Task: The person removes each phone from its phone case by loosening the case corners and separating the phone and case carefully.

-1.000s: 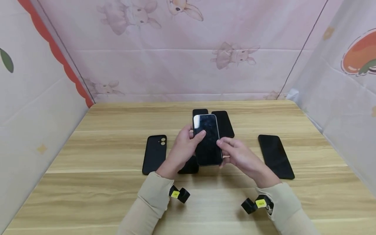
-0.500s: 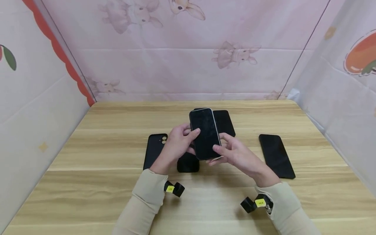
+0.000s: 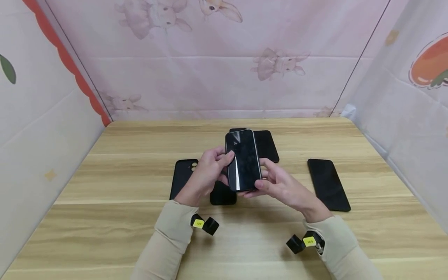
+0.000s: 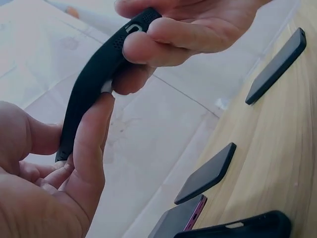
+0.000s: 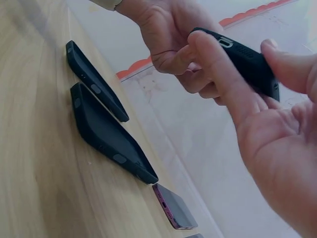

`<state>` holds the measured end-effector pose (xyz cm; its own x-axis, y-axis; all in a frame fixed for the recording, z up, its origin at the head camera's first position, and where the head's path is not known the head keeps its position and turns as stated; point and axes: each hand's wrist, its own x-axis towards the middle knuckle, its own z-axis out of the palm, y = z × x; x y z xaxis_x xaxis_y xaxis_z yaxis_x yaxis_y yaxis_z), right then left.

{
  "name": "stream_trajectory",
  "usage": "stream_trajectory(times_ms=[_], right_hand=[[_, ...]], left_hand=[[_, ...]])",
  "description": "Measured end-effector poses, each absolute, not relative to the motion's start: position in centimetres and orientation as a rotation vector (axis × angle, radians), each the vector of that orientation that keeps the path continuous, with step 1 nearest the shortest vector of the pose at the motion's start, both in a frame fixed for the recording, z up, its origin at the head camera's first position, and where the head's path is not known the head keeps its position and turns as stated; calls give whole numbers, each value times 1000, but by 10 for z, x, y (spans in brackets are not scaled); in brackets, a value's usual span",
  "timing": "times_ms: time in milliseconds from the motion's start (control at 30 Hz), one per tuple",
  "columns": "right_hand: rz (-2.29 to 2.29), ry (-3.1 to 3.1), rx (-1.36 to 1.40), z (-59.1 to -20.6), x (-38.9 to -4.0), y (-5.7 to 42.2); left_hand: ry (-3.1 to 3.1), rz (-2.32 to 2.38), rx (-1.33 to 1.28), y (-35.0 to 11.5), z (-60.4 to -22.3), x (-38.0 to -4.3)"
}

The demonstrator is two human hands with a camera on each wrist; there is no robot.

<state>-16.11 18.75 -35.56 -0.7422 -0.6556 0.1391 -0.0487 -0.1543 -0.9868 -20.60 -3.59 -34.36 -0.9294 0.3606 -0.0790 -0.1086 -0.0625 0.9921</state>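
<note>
A smartphone [image 3: 244, 161] with a dark glossy screen is held up over the table, screen toward the head camera. Around it is a black phone case [image 4: 91, 79], whose end with speaker holes and a port cutout shows in both wrist views. My left hand [image 3: 209, 169] grips the left side, thumb on the screen's edge and fingers behind. My right hand [image 3: 280, 186] holds the lower right corner, its thumb on the front and fingers underneath. A thin light rim shows along the phone's top and right edges.
Two empty black phone cases [image 3: 182, 177] [image 5: 116, 134] lie on the wooden table [image 3: 105, 217], left and just below the held phone. A dark phone [image 3: 329, 184] lies to the right. Another dark slab [image 3: 267, 146] and a purple-edged phone [image 5: 173, 206] lie behind.
The phone and case have risen slightly and shifted left with my left hand. My right thumb has moved from the right side down to the lower corner.
</note>
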Motion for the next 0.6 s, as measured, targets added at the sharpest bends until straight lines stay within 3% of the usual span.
stream_trajectory(times_ms=[600], right_hand=[[-1922,1504,-924,-352,-163,186]], left_hand=[[1889,2111,257,-37,-342,-208]])
